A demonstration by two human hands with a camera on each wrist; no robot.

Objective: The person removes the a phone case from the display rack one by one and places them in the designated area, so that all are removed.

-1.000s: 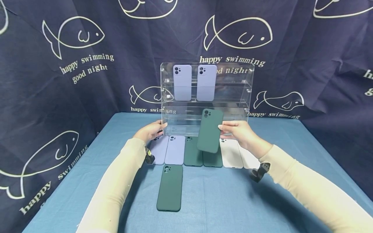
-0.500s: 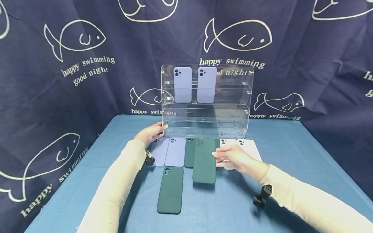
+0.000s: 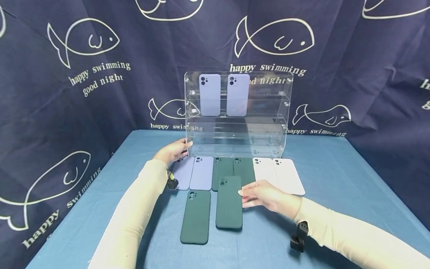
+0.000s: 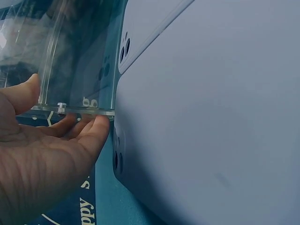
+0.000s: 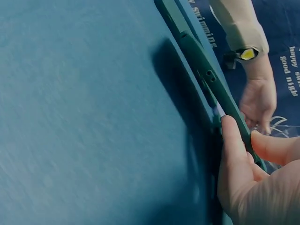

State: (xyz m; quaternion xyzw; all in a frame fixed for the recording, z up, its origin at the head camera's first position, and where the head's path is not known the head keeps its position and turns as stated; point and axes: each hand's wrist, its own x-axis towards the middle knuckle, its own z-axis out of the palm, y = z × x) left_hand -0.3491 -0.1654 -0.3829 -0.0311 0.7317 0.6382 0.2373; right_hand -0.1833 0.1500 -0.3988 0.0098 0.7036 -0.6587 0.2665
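Note:
My right hand (image 3: 265,196) pinches a dark green phone case (image 3: 229,205) by its right edge, thumb on one side and fingers on the other. In the right wrist view this case is seen edge-on, slightly above the blue cloth. Another green phone case (image 3: 196,218) lies flat just to its left. My left hand (image 3: 172,151) grips the lower left edge of a clear acrylic display rack (image 3: 235,149). The left wrist view shows the thumb on one side of its panel and the fingers on the other. Two lilac phone cases (image 3: 209,95) stand side by side on the rack's upper tier.
Along the rack's front lies a row of phone cases: lilac cases (image 3: 201,173) at left, green cases (image 3: 244,170) in the middle, white cases (image 3: 289,177) at right. A blue cloth (image 3: 134,224) covers the table. Behind hangs a dark curtain (image 3: 215,41) with fish drawings.
My right hand has brought the green phone case down and toward me from in front of the rack, to beside the loose green case. The left hand keeps its place on the rack.

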